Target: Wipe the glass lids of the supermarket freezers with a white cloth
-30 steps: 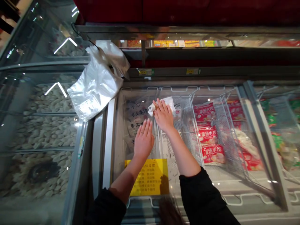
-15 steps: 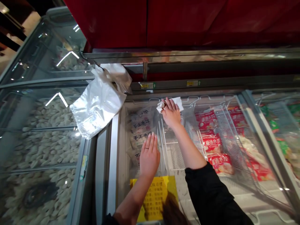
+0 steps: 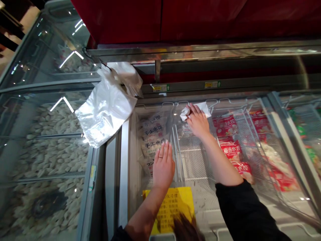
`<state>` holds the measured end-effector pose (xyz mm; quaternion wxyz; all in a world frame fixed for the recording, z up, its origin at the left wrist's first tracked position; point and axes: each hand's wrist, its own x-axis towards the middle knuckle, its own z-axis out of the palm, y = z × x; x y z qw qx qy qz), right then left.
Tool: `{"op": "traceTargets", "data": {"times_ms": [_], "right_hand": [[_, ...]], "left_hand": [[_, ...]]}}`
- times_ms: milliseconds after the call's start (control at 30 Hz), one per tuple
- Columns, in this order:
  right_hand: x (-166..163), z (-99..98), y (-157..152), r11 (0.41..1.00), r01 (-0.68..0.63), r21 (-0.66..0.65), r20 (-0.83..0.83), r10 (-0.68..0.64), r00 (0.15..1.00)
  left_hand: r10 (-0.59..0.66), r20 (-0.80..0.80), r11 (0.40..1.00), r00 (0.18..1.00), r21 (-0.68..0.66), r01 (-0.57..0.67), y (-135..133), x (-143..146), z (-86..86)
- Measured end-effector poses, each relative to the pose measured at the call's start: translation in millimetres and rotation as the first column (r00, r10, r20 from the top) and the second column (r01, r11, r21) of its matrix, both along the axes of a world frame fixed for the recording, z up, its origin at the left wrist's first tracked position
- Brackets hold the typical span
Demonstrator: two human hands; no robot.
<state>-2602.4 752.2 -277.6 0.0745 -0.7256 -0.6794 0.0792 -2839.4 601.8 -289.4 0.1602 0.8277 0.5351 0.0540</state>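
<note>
My right hand [image 3: 199, 122] presses a white wiping cloth [image 3: 205, 109] against the glass lid [image 3: 198, 201] of a chest freezer, near its far edge. The cloth is bunched by the thumb and spread flat under the fingers; whether it is fabric or paper I cannot tell. Nearer to me, my left hand [image 3: 164, 166] lies flat on the glass with fingers stretched out, a ring on one finger, and nothing held. Beneath the glass on the left are clear bags of dumplings [image 3: 152, 130] with dark lettering. Red dumpling bags [image 3: 229, 149] show through it on the right.
Clear plastic bags [image 3: 107, 108] hang from the rail at the far left corner. A yellow notice [image 3: 173, 204] lies close to me at the lid. To the left, another glass-topped freezer [image 3: 55, 140] holds loose dumplings. A red panel [image 3: 200, 20] rises behind.
My right hand and the cloth have slid to the right along the far part of the glass. The left hand stays about where it was, while the view has shifted slightly.
</note>
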Motion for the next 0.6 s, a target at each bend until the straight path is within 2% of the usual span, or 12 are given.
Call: {"op": "traceTargets", "data": {"times_ms": [100,167,267,333,367,467,533,600], "right_hand": [[-15,-4.1,39,0.997,0.075,0.020,-0.017,-0.075,0.997],[-36,-4.0,45,0.999,0.050,0.017,-0.032,-0.050,0.998],[-60,0.6,17,0.991,-0.132,-0.016,-0.045,0.131,0.990],[-57,4.3,-16,0.973,-0.227,-0.047,-0.056,0.224,0.973],[-49,5.7,-33,0.972,-0.228,-0.059,-0.060,0.225,0.973],[-9,6.7,-67,0.996,-0.064,-0.064,-0.051,0.060,0.997],[14,6.2,-70,0.996,0.059,-0.059,-0.042,-0.062,0.997],[22,6.4,-62,0.986,0.145,-0.081,-0.029,-0.148,0.989]], "left_hand": [[0.007,-0.003,0.999,1.000,-0.052,-0.007,2,0,4.9],[0.006,-0.008,0.996,1.000,-0.092,-0.007,3,1,9.2],[0.007,0.003,0.994,1.000,-0.111,-0.007,4,1,14.4],[0.014,0.023,0.996,1.000,-0.086,-0.012,4,1,15.6],[0.018,0.036,0.997,0.999,-0.071,-0.015,3,1,15.7],[0.040,0.094,0.998,0.995,-0.053,-0.035,3,2,15.0],[0.061,0.136,0.997,0.989,-0.053,-0.054,3,2,14.5],[0.080,0.168,0.997,0.983,-0.030,-0.076,4,3,14.0]]}}
